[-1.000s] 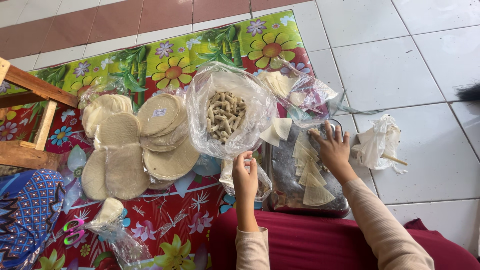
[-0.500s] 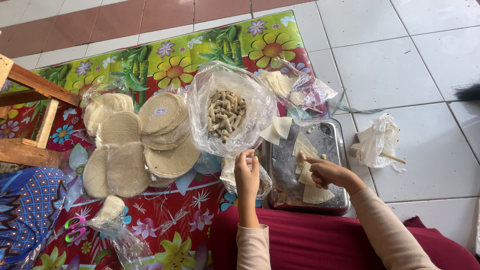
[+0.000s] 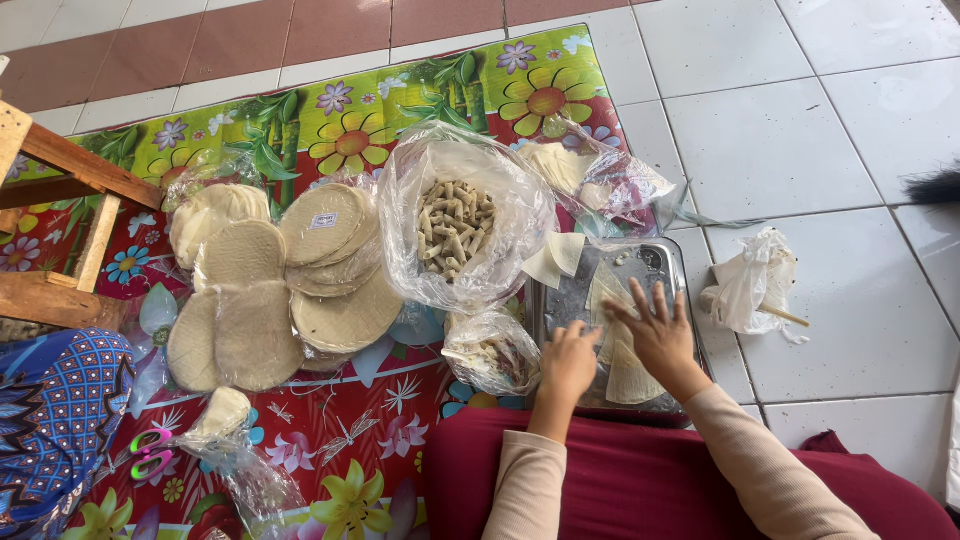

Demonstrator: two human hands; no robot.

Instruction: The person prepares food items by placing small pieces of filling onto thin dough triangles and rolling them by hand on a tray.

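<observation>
Both hands had closed in over the metal tray point(image 3: 660, 262); right hand point(image 3: 658, 340), fingers spread, pressed the wrapper point(image 3: 622, 352) pointing twelve o'clock, left hand point(image 3: 568, 362) loosely curled, empty, at its nine o'clock edge.

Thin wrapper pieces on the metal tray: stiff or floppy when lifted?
Probably floppy: the wrapper pieces look thin and lie flat on the metal tray. Likely very light, and apt to tear. The right hand presses on them with spread fingers, suggesting they slide easily.

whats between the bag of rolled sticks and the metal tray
In the head view, two loose triangular wrapper pieces lie between the bag of rolled sticks and the metal tray, overlapping the tray's corner.
</observation>
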